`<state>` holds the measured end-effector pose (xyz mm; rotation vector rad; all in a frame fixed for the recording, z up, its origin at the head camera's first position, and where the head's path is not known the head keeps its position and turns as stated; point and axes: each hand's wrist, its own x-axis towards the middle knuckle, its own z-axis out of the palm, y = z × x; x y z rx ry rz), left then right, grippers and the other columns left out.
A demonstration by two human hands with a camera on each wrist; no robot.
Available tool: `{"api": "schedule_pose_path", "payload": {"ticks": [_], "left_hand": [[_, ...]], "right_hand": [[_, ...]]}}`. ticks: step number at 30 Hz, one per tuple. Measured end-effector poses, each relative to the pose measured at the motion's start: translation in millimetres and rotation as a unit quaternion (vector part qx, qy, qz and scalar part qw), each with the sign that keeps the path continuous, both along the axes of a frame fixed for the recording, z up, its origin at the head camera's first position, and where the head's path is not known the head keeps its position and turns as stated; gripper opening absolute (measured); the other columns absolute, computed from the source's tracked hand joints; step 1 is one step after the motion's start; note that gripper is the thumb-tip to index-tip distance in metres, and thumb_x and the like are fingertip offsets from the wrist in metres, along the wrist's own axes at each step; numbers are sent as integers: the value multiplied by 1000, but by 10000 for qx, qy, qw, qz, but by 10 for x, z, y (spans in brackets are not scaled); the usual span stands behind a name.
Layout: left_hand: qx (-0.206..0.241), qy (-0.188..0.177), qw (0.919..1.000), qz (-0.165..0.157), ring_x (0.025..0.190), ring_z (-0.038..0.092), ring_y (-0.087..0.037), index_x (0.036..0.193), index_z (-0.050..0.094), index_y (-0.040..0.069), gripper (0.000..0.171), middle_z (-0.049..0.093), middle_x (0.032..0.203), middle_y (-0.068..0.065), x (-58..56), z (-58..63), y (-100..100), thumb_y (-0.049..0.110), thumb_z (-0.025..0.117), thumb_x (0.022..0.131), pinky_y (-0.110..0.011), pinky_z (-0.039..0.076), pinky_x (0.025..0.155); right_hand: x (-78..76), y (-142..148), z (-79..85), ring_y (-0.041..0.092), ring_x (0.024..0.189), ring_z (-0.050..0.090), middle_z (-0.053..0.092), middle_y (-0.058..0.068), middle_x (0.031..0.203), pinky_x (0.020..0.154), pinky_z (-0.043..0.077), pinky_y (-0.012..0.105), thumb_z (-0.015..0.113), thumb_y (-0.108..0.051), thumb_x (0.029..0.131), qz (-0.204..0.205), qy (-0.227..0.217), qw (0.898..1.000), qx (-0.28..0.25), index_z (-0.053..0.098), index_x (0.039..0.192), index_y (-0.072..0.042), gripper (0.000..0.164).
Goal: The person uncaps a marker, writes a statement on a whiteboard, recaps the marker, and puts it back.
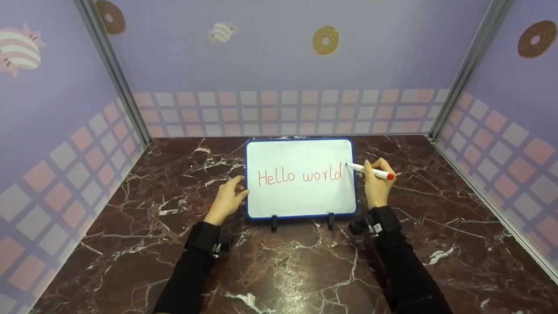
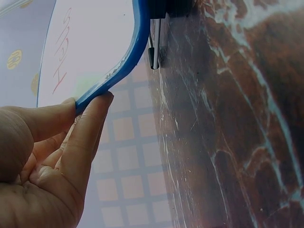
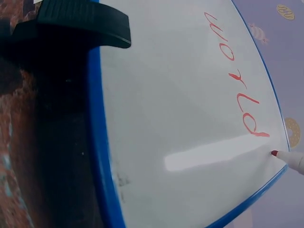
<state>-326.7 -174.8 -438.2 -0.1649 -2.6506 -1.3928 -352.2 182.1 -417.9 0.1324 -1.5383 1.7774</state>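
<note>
A small whiteboard with a blue frame leans upright on a stand, with "Hello world" written on it in red. My left hand pinches the board's left edge; in the left wrist view the thumb and fingers grip the blue rim. My right hand holds a white marker with a red end, beside the board's right edge. In the right wrist view the marker's red tip is close to the last letter "d"; whether it touches the surface I cannot tell.
Two black stand feet hold the board's lower edge on the dark red marbled table. Purple walls with pink and white squares and doughnut pictures enclose the table at the back and both sides.
</note>
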Motion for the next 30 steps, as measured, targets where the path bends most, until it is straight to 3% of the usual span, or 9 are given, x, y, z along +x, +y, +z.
{"api": "schedule_pose_path", "payload": {"ticks": [7,14,21,30], "left_hand": [[-11,-146,9999,4,104,67,-43,140,46,-9,46,60,119,-34,-14,-2,-12,-3,58,96,-43,63,80],[-3,-208,9998,-20,104,68,-44,140,45,-9,46,59,119,-34,-13,8,-11,-4,58,96,-41,64,79],[-8,-66,10000,-23,100,68,-43,137,48,-10,44,61,115,-33,-12,6,-7,-4,59,95,-41,64,77],[-90,18,10000,-34,99,69,-44,136,48,-11,43,62,112,-33,-11,4,-5,-4,59,94,-42,64,76]], "right_hand": [[0,7,25,0,41,46,46,-6,52,39,37,13,54,15,81,-228,-16,9995,218,35,67,20,25],[37,2,71,0,48,32,36,-8,53,46,22,13,53,17,76,-521,-4,9970,569,31,63,17,26],[68,11,116,-2,49,28,30,-11,51,47,19,13,52,15,78,-528,-169,9970,536,29,63,14,27],[39,-3,81,1,52,24,27,-8,54,50,17,17,52,17,76,-554,-14,9968,581,29,61,14,28]]}}
